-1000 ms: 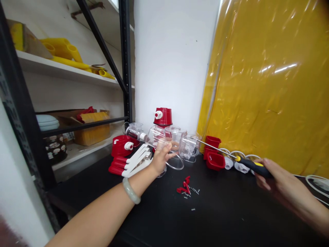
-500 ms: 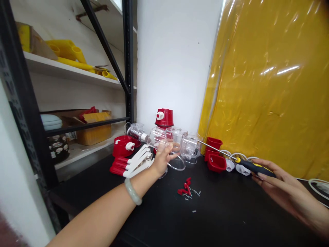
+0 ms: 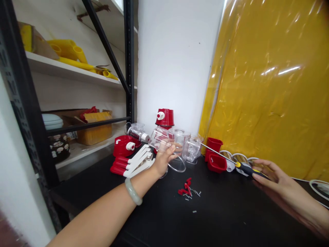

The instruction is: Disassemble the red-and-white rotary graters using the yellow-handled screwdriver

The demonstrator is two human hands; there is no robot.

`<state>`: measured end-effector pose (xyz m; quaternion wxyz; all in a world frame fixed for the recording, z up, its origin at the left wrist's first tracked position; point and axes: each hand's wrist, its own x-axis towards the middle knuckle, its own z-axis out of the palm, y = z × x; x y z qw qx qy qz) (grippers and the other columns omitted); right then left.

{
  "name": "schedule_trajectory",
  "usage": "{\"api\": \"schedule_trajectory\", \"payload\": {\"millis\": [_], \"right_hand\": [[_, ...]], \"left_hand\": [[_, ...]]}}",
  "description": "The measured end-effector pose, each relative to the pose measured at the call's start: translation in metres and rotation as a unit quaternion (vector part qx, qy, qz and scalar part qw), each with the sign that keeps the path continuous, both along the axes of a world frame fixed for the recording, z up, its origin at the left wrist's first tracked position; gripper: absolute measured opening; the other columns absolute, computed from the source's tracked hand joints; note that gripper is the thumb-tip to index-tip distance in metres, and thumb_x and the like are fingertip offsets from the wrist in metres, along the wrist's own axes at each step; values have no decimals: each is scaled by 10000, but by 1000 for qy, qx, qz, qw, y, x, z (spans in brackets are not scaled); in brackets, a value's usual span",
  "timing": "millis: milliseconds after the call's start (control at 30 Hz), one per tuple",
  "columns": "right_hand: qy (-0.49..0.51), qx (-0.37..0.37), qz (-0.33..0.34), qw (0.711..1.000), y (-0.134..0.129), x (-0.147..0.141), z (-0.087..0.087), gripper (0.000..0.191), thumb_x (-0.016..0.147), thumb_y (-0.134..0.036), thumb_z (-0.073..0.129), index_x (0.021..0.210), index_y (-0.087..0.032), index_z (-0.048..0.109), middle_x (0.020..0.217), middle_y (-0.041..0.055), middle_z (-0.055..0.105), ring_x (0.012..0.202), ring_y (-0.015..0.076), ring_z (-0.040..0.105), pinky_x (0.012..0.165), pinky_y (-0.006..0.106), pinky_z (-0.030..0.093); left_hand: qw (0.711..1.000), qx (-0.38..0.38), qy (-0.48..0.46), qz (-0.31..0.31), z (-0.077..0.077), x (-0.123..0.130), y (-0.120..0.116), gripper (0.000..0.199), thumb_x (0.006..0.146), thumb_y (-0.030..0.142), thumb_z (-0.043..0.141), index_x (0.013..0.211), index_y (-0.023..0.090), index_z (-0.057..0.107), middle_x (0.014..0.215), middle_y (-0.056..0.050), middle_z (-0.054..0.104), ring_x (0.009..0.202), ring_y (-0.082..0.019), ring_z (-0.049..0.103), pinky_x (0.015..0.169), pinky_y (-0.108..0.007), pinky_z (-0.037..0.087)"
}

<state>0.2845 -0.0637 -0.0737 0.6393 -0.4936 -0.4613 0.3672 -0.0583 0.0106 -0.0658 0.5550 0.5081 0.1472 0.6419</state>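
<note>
My left hand [image 3: 166, 159] is closed on a clear plastic housing [image 3: 178, 139] with a round rim, held above the black table. In my right hand [image 3: 272, 178] is a screwdriver [image 3: 246, 169] with a black and yellow handle, its fingers wrapped round the grip. The long shaft points left, and its tip meets or lies just in front of the right end of the clear plastic; which of the two I cannot tell. Below, small red plastic parts [image 3: 185, 188] lie on the table beside several screws [image 3: 196, 193].
White and red crank handles [image 3: 138, 161] lie left of my left hand, near a red base [image 3: 122, 145]. Another red base [image 3: 165, 117] stands by the wall. Red trays [image 3: 216, 163] and drum graters [image 3: 240, 159] are to the right. A black-framed shelf [image 3: 128, 68] rises at left.
The clear housing has turned slightly in my left hand. My right hand and the screwdriver have shifted a little, with the fingers changing position on the handle.
</note>
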Motion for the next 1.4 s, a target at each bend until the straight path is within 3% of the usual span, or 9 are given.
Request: {"api": "schedule_trajectory", "payload": {"millis": [267,400,500,700,867,1067,1133,1300,1400], "right_hand": [[234,-6,12,972,4,-11,1,367,709,-536,743,877,-209,748,977,53,727,822,176,683,721,178,595],[138,-60,-10,989,5,-5,-8,286,763,-495,692,848,-225,729,745,51,723,575,172,658,485,203,565],[-19,-100,-11,995,4,0,-12,277,749,-512,701,859,-258,697,489,-35,569,312,98,414,271,165,337],[49,-9,-26,998,-3,-12,10,508,447,-424,911,883,-276,697,942,-12,687,746,129,631,573,144,540],[198,27,-54,978,-12,-26,27,873,242,-164,936,1036,-383,647,855,-33,689,785,152,662,675,151,573],[97,-49,14,994,2,-4,-1,578,640,-719,718,976,-250,681,640,-1,643,427,124,532,367,208,485],[42,-39,9,998,2,-1,-4,498,700,-676,706,966,-255,682,522,-45,539,356,84,397,323,176,399],[158,38,-17,986,-9,-15,18,614,412,-234,886,982,-329,680,990,-9,708,839,185,664,671,232,586],[216,23,-2,976,-10,-14,21,480,459,-261,798,929,-284,704,1069,44,713,950,251,678,745,312,600]], "left_hand": [[1000,-1,-8,-4,1,1,-2,546,665,498,801,1026,219,501,931,-21,681,874,-209,674,863,-442,507],[1000,6,5,-12,0,2,-3,531,683,482,794,1034,226,489,938,-21,681,869,-211,681,872,-443,502],[1000,2,11,-10,-1,2,-3,521,685,472,795,1033,223,496,947,-25,682,885,-214,681,873,-441,501],[1000,-11,-5,5,1,2,-1,506,679,485,791,998,221,499,909,-16,680,873,-221,681,891,-474,498],[1000,-17,-9,-16,0,2,-1,520,676,483,793,1011,213,500,910,-15,682,873,-213,683,870,-451,514],[1000,-12,-7,-9,-2,3,-1,516,690,486,784,1023,213,500,920,-19,685,885,-222,686,877,-459,515],[1000,-13,-7,-5,-1,3,-1,532,675,495,793,1018,212,500,913,-16,686,877,-220,689,872,-454,517],[1000,-22,-16,3,2,2,-1,547,665,504,797,1017,206,503,901,-15,688,867,-210,687,860,-442,523],[1000,-19,-13,-5,1,2,-1,548,669,501,794,1022,205,497,905,-14,689,876,-215,689,874,-457,520]]}}
